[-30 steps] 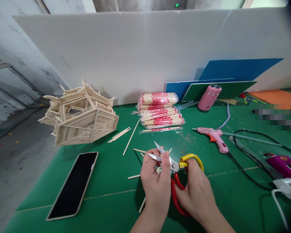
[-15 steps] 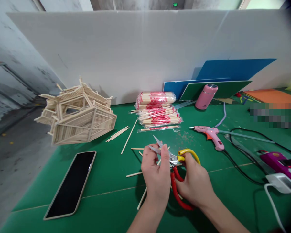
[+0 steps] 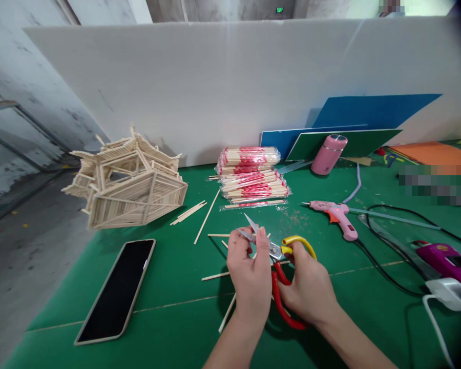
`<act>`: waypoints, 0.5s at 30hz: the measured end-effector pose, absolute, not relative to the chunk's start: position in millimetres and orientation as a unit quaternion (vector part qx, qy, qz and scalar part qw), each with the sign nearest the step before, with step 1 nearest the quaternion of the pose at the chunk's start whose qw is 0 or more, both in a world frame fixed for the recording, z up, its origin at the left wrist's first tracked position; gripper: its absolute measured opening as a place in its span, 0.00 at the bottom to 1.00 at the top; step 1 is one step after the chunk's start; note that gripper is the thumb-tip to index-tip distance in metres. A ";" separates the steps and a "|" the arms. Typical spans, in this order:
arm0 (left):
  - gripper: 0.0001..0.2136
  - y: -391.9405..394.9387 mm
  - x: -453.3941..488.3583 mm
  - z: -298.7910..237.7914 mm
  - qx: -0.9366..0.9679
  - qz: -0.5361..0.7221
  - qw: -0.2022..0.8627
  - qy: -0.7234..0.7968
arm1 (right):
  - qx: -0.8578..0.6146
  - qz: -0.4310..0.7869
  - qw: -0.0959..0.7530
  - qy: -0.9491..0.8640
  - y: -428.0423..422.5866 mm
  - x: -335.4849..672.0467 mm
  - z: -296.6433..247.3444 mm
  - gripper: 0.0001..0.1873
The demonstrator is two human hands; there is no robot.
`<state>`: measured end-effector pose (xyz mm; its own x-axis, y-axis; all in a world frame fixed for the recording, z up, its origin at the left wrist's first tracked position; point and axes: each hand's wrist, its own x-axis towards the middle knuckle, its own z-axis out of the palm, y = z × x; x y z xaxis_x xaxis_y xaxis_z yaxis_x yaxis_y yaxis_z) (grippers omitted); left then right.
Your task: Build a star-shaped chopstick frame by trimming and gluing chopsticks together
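Note:
My right hand (image 3: 311, 284) is wrapped round the scissors (image 3: 275, 251), which have one yellow and one red handle. Their blades stand a little apart and point up and to the left, toward my left hand (image 3: 248, 277). The thumb and fingers of my left hand are closed beside the blades; what they grip is hidden. Around and beneath both hands, several loose wooden sticks (image 3: 215, 277) lie on the green table (image 3: 169, 328). Behind the hands is a pile of plastic-wrapped chopsticks (image 3: 253, 177) with red printing.
A model built of sticks (image 3: 138, 189) stands at the left, with cut sticks (image 3: 188, 212) beside it and a phone (image 3: 117, 292) in front. On the right are a pink glue gun (image 3: 338, 215), its cord, a pink bottle (image 3: 329, 155) and a purple power strip (image 3: 445, 261). A white board (image 3: 176, 87) stands behind.
The whole view has shifted slightly, with things appearing a little further right and lower. Both hands and the scissors keep nearly the same pose.

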<state>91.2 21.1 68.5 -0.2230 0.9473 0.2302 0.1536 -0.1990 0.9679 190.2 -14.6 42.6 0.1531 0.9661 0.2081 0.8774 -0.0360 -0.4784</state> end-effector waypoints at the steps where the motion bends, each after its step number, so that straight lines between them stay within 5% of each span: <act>1: 0.07 21.2 91.2 68.4 0.517 0.575 0.346 0.532 | -0.714 0.088 0.258 -0.645 -14.3 190.3 42.6 0.17; 15: 0.08 22.5 90.7 69.4 0.527 0.574 0.325 0.536 | -0.716 0.091 0.261 -0.641 -12.0 191.1 39.9 0.17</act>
